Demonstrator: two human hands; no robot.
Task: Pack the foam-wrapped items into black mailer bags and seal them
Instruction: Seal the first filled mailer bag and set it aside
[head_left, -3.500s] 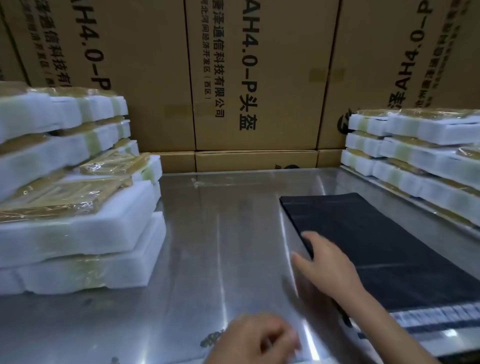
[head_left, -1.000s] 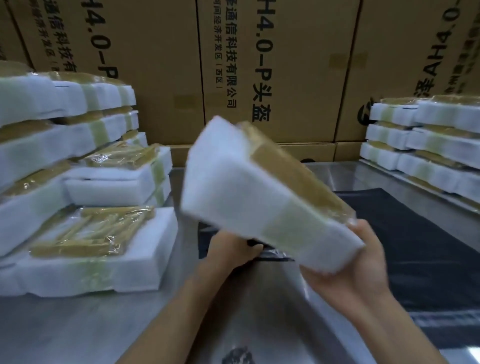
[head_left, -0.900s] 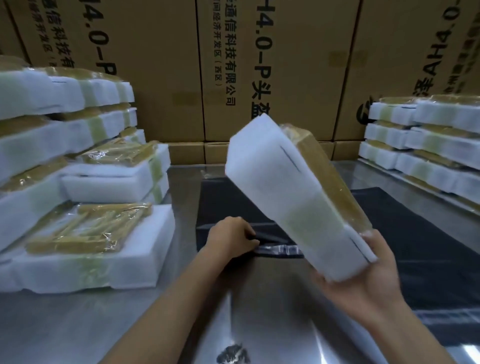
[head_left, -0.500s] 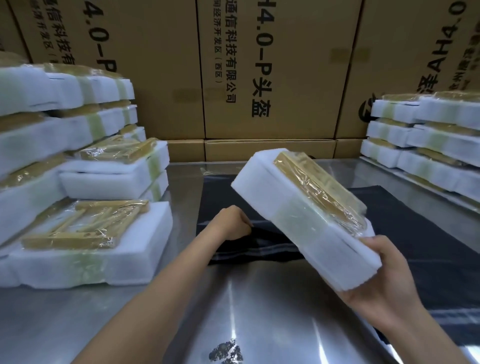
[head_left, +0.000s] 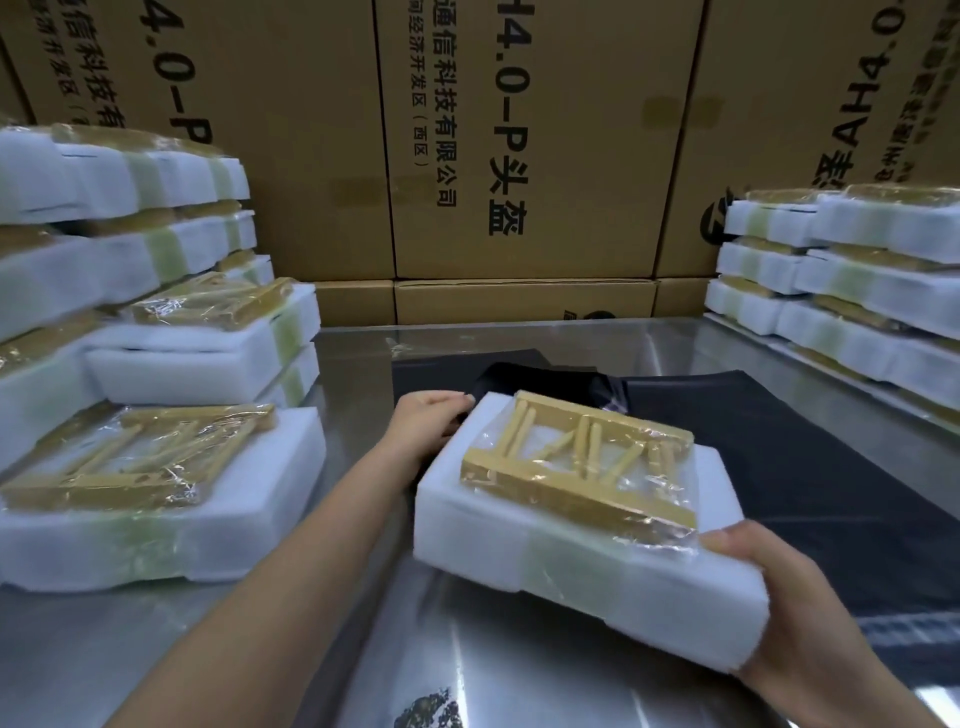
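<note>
My right hand (head_left: 795, 603) grips the near corner of a white foam-wrapped item (head_left: 545, 551) with a gold frame under clear film on top. The item lies almost flat, its far end at the lifted mouth of a black mailer bag (head_left: 530, 379). My left hand (head_left: 428, 421) holds the bag's opening edge up, just left of the item's far corner. How far the item is inside the bag is hidden by the foam. A stack of flat black mailer bags (head_left: 810, 467) lies to the right on the steel table (head_left: 130, 665).
Stacks of foam-wrapped items stand on the left (head_left: 156, 493) and on the right (head_left: 857, 291) of the table. Large brown cartons (head_left: 519, 156) form a wall at the back. The table's near part is bare, reflective steel.
My right hand has swung the foam item down from a steep tilt to nearly flat and pushed it toward the bag mouth. My left hand has raised the bag's opening.
</note>
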